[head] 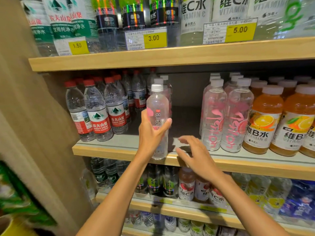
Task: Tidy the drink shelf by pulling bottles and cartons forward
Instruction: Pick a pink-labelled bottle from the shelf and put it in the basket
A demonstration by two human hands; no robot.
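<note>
Head view: left hand point(152, 132) is gripping the pink-label bottle point(157, 103) at the shelf point(102, 150) front, right hand point(196, 154) hovering empty with fingers spread; rear bottles point(161, 80) are likely needing pulling next.

Yellow price tags, upper row: 1.50 tag point(77, 46) at left; 3.00 tag point(154, 38) at centre; 5.00 tag point(240, 29) at right; tan side panel point(25, 103) along the left edge; green packaging point(15, 193), blurred, possibly bags, lower left; yellow object point(15, 230) beneath it.
</note>
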